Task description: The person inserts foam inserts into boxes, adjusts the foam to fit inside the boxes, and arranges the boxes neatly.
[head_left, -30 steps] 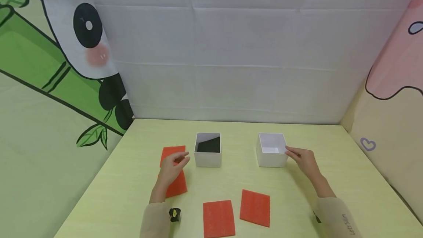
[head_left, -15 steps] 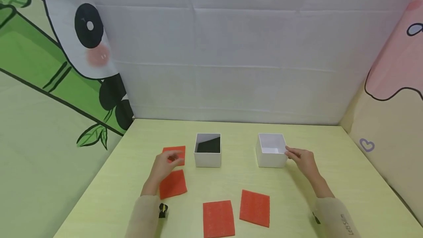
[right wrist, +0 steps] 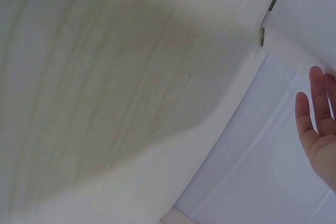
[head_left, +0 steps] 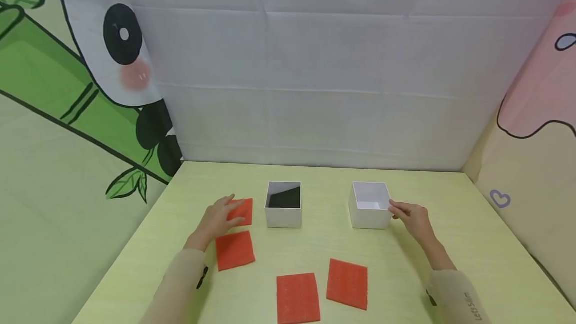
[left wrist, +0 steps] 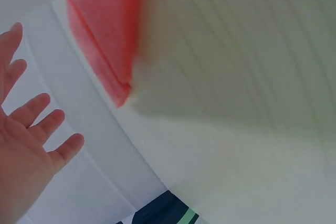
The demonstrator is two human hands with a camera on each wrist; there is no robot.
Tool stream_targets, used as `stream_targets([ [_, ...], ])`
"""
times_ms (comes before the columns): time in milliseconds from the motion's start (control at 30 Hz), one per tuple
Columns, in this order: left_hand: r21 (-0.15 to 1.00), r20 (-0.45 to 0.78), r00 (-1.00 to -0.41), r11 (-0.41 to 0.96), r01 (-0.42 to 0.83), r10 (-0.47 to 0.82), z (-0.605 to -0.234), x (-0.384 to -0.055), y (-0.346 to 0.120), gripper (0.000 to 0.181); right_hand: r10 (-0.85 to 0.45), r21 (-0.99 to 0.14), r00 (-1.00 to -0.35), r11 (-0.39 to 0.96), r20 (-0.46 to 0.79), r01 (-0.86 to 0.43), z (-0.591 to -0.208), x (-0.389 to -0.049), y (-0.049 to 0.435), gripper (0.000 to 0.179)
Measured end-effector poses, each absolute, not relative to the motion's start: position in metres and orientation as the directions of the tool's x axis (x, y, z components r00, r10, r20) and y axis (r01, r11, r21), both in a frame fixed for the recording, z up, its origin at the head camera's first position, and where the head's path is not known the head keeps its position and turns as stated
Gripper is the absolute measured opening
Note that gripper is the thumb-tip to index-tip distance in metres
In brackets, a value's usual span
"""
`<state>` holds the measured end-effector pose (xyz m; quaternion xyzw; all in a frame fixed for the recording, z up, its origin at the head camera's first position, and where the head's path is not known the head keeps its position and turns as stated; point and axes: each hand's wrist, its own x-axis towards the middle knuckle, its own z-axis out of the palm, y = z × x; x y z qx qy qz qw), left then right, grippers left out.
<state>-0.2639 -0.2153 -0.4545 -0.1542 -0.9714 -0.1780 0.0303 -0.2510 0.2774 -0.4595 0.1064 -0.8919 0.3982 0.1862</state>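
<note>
At centre-left, the left hand (head_left: 215,220) is hovering spread over the upper red cloth (head_left: 246,209); pickup is seemingly calling for a pinch. The right hand (head_left: 416,222) is pinching a white box (head_left: 369,218).

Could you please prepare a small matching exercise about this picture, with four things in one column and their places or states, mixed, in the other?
Things:
1. Left hand
2. Right hand
3. Left white box
4. Red pieces

Places or states:
A. Lying flat on the table
B. With something black inside
C. Fingertips at the side of the right white box
D. Fingers spread

Pairs: 1-D, 2-C, 3-B, 4-A
</note>
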Motion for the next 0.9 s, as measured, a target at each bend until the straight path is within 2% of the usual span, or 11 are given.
stream_targets([
  [233, 0.247, 0.031, -0.935, 0.904, 0.350, 0.353, -0.464, -0.279, -0.224, 0.060, -0.044, -0.664, -0.904, 0.663, 0.426, -0.345, -0.458, -0.256, 0.279, 0.022],
  [533, 0.241, -0.105, -0.933, 0.919, 0.312, 0.344, -0.474, -0.296, -0.229, 0.059, -0.047, -0.653, -0.891, 0.663, 0.452, -0.366, -0.457, -0.257, 0.281, 0.021],
  [900, 0.276, -0.142, -0.935, 0.920, 0.278, 0.325, -0.477, -0.298, -0.232, 0.056, -0.058, -0.661, -0.890, 0.647, 0.453, -0.379, -0.455, -0.256, 0.280, 0.020],
])
